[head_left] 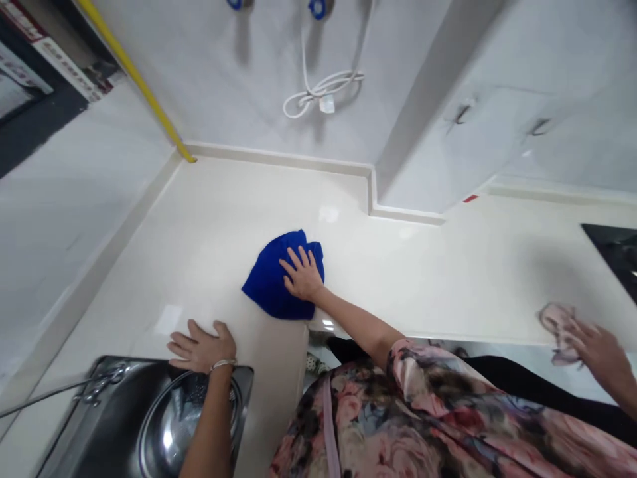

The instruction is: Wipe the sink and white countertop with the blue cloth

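Note:
A blue cloth (279, 282) lies partly bunched on the white countertop. My right hand (302, 275) rests palm down on the cloth's right part, its fingers spread and not curled round the fabric. Beside the sink's back rim, my left hand (202, 348) is spread palm down at the counter surface, with nothing in it. A thin bracelet (223, 364) circles the left wrist. Below that hand is the steel sink (107, 431), where a round metal basin (169, 425) sits, partly covered by my left forearm.
At the right, another person's hand (597, 352) holds a pinkish cloth (557, 325) over the counter's front edge. A dark cooktop (617, 252) lies beyond it. A faucet (102, 385) stands at the sink. Behind are a yellow pipe (139, 79) and a coiled white cord (323, 86).

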`<control>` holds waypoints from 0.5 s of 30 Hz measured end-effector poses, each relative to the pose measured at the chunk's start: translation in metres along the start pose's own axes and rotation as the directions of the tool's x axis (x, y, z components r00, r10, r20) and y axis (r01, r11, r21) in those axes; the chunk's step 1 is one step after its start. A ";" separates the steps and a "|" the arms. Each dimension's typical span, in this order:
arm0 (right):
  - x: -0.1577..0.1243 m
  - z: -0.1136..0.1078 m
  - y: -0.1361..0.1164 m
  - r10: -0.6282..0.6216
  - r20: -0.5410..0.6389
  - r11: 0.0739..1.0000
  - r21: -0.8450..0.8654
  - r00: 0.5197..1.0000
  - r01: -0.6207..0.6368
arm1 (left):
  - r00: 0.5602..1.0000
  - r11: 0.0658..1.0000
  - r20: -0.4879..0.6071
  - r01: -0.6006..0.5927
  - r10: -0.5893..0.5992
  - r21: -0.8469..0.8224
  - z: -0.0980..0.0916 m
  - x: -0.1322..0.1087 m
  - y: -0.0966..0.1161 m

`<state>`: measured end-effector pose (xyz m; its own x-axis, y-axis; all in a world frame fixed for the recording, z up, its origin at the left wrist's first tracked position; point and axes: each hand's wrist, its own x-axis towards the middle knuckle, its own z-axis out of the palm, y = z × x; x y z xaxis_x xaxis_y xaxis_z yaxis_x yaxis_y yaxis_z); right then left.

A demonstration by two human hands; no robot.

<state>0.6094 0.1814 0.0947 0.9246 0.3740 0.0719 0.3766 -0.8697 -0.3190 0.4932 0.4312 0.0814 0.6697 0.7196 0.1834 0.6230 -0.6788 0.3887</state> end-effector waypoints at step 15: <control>-0.254 -0.060 0.158 0.385 -0.108 0.879 -0.259 0.917 -0.400 | 0.990 0.995 0.095 -0.099 0.101 -0.024 -0.003 0.001 -0.004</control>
<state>0.4372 -0.0702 0.0831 0.9986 -0.0265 0.0448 -0.0236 -0.9976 -0.0646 0.4900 0.4346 0.0826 0.7641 0.6307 0.1352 0.5442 -0.7429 0.3899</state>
